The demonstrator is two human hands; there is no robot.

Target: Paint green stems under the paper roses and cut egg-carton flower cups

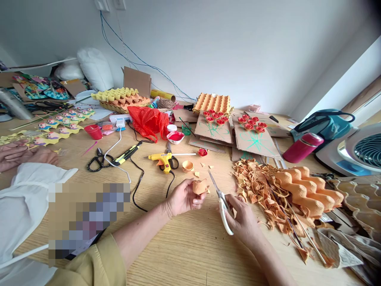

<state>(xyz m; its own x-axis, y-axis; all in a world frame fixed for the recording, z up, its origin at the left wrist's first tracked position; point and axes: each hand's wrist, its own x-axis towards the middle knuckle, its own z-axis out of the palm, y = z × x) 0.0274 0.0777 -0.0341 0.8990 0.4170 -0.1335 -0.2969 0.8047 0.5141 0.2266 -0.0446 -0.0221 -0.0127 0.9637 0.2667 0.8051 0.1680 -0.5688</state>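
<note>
My left hand [183,197] grips an orange egg carton cup [200,186] between thumb and fingers, above the middle of the table. Its rim looks partly cut, with a small flap at the right side. My right hand [240,217] is closed on white-handled scissors [222,198], whose blades point up and left, just right of the cup and apart from it. Beyond my left hand lie a stack of trimmed orange cups [187,166] and a few small scraps [197,174]. A yellow glue gun [163,159] rests behind them, near a red paper flower [203,152].
At right lie a heap of orange offcuts [256,182], an egg tray [309,190], a magenta bottle [303,147] and a fan [354,149]. Cardboard sheets [256,143] bear red flowers. Black scissors [98,160] and a utility knife [127,153] lie left. Another person's hands [41,155] work far left.
</note>
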